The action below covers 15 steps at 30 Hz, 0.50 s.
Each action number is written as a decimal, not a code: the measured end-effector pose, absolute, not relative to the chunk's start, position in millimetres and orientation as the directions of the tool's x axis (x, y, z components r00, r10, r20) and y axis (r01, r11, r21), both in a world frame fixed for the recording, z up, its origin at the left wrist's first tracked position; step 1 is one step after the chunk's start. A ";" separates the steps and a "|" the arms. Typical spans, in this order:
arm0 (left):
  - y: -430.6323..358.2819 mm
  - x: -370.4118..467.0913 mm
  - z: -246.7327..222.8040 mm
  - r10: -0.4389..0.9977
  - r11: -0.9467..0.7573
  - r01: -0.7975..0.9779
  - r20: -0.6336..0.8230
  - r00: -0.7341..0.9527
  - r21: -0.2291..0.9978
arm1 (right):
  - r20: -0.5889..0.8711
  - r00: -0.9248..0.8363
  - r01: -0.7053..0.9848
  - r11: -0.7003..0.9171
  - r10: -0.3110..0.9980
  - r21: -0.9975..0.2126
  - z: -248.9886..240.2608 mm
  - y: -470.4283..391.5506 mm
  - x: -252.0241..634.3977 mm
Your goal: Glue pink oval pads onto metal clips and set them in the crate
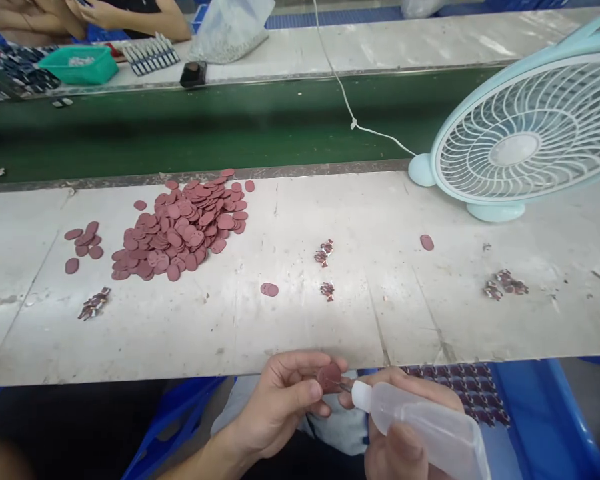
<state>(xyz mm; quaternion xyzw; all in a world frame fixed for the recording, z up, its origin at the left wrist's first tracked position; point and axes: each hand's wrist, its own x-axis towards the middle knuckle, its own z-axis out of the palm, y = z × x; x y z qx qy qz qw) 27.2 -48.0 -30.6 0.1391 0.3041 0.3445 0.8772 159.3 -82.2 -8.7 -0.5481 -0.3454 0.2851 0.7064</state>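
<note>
My left hand (275, 407) pinches a thin oval reddish-brown disc (329, 377) between thumb and fingers, just off the table's front edge. My right hand (403, 447) is wrapped round a translucent plastic squeeze bottle (425, 420), tilted so its white cap (361, 396) points at the disc. The bottle's thin dark nozzle (346, 386) meets or nearly meets the disc's face; I cannot tell whether they touch. Beyond my hands, a small overlapping stack of the same discs (269, 289) lies on the table, near two little clusters of shiny brown-and-silver pieces (324, 253).
A large pile of discs (180, 230) covers the table's left-centre. A light-blue fan (517, 147) stands at right, its white cord running back. Below the edge, a blue tray (555, 413) holds rows of dark pieces. Across the green strip (280, 120), a person's arms show near a teal basket (80, 67).
</note>
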 end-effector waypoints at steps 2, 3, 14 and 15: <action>-47.1 26.7 -30.0 0.693 0.720 -0.518 -0.433 0.576 0.462 | 0.174 0.623 0.003 0.221 0.762 -0.975 -6.0 -80.5 156.5; -46.6 26.6 -29.6 0.695 0.717 -0.516 -0.431 0.576 0.468 | 0.164 0.640 0.014 0.202 0.751 -0.979 -4.7 -80.3 155.0; -45.8 25.5 -27.1 0.682 0.728 -0.498 -0.426 0.594 0.470 | 0.151 0.587 -0.056 0.226 0.795 -0.973 -4.1 -86.2 156.4; -46.1 25.5 -27.5 0.682 0.729 -0.500 -0.427 0.594 0.468 | 0.142 0.580 -0.078 0.228 0.802 -0.971 -5.3 -87.5 157.8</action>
